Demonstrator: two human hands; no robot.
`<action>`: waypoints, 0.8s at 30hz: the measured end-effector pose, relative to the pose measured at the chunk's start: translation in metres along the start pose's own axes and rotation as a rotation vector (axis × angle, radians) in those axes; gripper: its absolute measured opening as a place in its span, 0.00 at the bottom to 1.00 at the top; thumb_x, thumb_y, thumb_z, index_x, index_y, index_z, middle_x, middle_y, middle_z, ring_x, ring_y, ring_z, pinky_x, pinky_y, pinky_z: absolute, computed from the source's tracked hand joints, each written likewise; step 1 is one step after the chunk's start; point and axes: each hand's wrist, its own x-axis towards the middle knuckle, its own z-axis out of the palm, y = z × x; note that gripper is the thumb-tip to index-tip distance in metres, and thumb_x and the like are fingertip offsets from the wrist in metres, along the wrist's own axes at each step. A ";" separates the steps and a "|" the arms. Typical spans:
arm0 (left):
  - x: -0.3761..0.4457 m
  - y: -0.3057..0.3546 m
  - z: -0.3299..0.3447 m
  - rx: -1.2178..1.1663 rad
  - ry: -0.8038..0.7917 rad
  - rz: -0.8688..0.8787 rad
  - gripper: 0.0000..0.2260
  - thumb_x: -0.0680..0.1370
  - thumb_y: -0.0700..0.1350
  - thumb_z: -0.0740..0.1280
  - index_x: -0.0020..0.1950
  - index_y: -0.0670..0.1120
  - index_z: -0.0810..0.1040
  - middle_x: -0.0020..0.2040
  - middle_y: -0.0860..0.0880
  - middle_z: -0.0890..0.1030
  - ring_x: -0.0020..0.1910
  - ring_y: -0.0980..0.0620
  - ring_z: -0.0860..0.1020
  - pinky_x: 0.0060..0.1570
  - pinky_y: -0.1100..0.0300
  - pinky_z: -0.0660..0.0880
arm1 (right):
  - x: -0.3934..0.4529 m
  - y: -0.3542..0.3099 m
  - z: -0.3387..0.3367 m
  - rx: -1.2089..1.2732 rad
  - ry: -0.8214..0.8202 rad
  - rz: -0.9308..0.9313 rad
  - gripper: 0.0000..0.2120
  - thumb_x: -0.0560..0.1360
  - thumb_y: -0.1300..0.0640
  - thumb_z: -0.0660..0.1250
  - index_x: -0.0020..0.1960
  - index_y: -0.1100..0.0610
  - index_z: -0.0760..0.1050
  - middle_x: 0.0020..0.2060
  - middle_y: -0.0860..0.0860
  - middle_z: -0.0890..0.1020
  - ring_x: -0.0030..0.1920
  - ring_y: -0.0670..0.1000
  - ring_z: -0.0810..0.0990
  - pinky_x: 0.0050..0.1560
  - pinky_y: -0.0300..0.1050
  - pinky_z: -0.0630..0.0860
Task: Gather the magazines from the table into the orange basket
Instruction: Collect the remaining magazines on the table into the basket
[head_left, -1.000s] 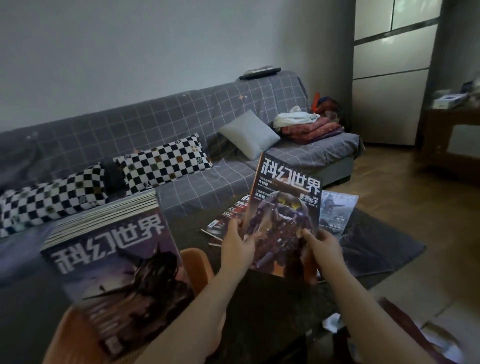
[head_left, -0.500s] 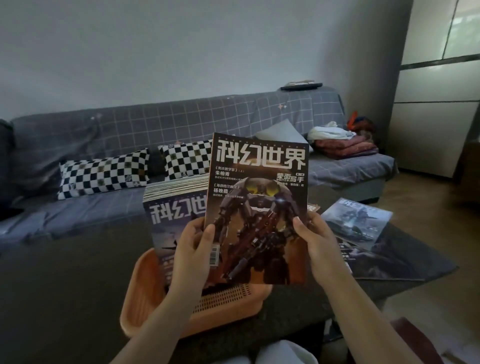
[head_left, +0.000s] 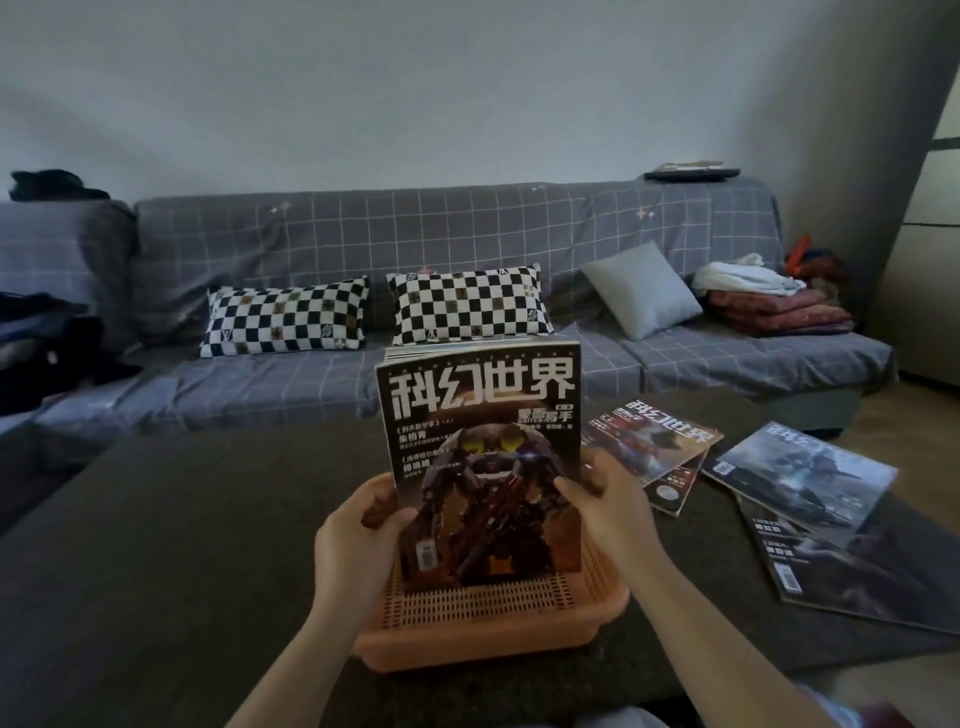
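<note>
I see my left hand (head_left: 358, 545) gripping the left edge of a glossy robot-cover magazine (head_left: 483, 467), upright in the perforated orange plastic basket (head_left: 498, 618) on the dark matte counter (head_left: 156, 545), fronting a stack of others. My right hand (head_left: 605, 512) grips its right edge. Flat loose magazines (head_left: 800, 473) lie fanned to the right.

Wall (head_left: 415, 88): plain, pale grey, dimly lit.
Sofa (head_left: 467, 244): grey checked cover, against the wall.
Cushions: two checkerboard pillows (head_left: 283, 317), one grey pillow (head_left: 641, 291).
Sofa's right end: folded blankets (head_left: 774, 306).
Desk (head_left: 156, 519): dark.
</note>
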 end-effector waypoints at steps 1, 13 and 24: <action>0.001 -0.005 0.000 0.032 0.007 0.002 0.11 0.73 0.43 0.73 0.50 0.58 0.79 0.37 0.61 0.82 0.38 0.67 0.79 0.35 0.71 0.71 | 0.000 0.004 0.004 -0.059 -0.001 -0.002 0.12 0.74 0.55 0.68 0.57 0.49 0.73 0.49 0.45 0.81 0.51 0.45 0.79 0.52 0.43 0.76; 0.013 -0.020 0.007 0.170 0.099 0.032 0.09 0.71 0.42 0.75 0.48 0.53 0.80 0.38 0.60 0.80 0.40 0.63 0.79 0.37 0.70 0.70 | 0.005 0.028 0.036 -0.205 0.119 -0.089 0.16 0.72 0.57 0.70 0.59 0.53 0.75 0.54 0.47 0.80 0.56 0.46 0.77 0.57 0.41 0.73; 0.019 -0.021 0.009 0.121 0.112 0.019 0.08 0.71 0.41 0.74 0.45 0.53 0.80 0.39 0.60 0.80 0.40 0.61 0.79 0.42 0.62 0.76 | 0.013 0.034 0.044 -0.266 0.197 -0.109 0.12 0.72 0.54 0.70 0.55 0.51 0.76 0.48 0.45 0.81 0.49 0.45 0.79 0.43 0.33 0.68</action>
